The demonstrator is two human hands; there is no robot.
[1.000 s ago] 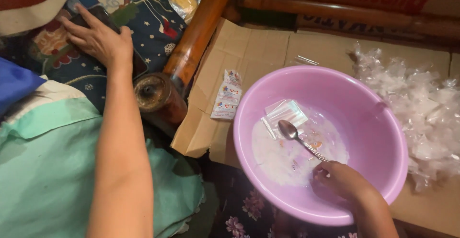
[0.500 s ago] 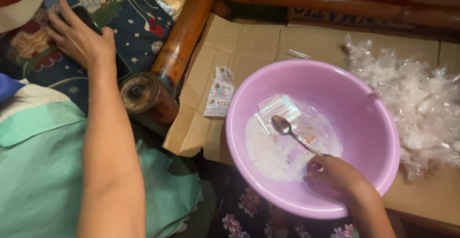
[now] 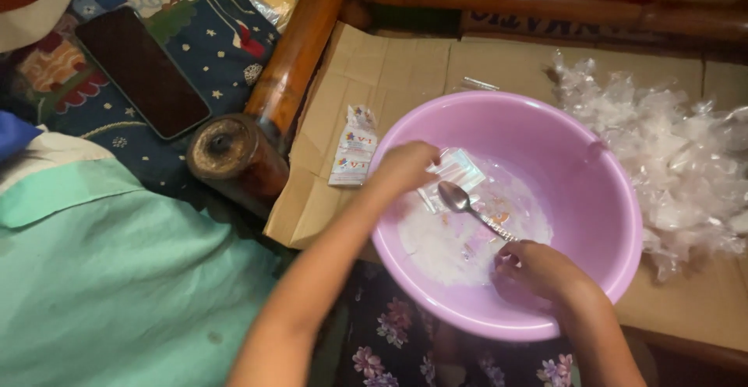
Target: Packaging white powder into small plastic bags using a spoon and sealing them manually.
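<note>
Your right hand (image 3: 538,268) is closed around the handle end of a metal spoon (image 3: 467,206), inside the near wall of the pink plastic basin (image 3: 592,200). The spoon's bowl points away from your grip, resting up on the white powder (image 3: 444,243) at the basin's bottom.

Your left hand (image 3: 405,167) sits over the far-left rim, fingers curled down toward a small clear packet (image 3: 456,170) just beyond the spoon bowl. Whether the fingers are pinching the packet or only touching it, I cannot tell; the hand is motion-blurred.

Risks, as judgement:
- You hold the spoon right at its tip. A flick could throw powder over the rim onto the cardboard sheet (image 3: 389,83).
- The basin looks to overhang the cardboard's near edge, above floral cloth. Pressing on the left rim could tip it toward you.
- The packet could go under the powder if the spoon drags it.
- The printed sachet (image 3: 352,149) lies just left of your left hand; your forearm could sweep it off.

Hard to read:
- Orange specks in the powder beside the spoon shaft; unidentifiable.
- The heap of clear plastic bags (image 3: 670,161), right of the basin, runs out of view.
- The wooden post (image 3: 234,157) and dark phone (image 3: 140,71), further left, are clear enough.
</note>
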